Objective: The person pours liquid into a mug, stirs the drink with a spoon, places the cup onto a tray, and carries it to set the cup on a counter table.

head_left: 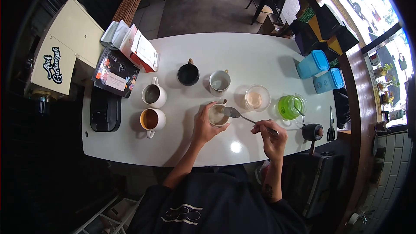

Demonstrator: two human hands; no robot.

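Note:
My left hand [205, 125] is wrapped around the side of a light cup [214, 120] with pale contents, near the front middle of the white table. In my right hand [272, 139] is the handle of a metal spoon [232, 112]. The spoon's bowl is over the cup's right rim; whether it touches the contents I cannot tell. Just behind the cup is a grey-white mug [219, 83]. To its right stands a clear plastic cup [258, 99] with pale beige stuff inside. A green jug [289, 107] with a spoon in it stands farther right.
On the left are two white mugs [160, 96], one holding brown-orange liquid, and a black cup [188, 75] behind. Bags [143, 54], a black tray [105, 112] and a cream machine [60, 47] line the left end. Blue-lidded containers [313, 65], scissors [331, 125] and a black-headed tool [312, 132] lie right.

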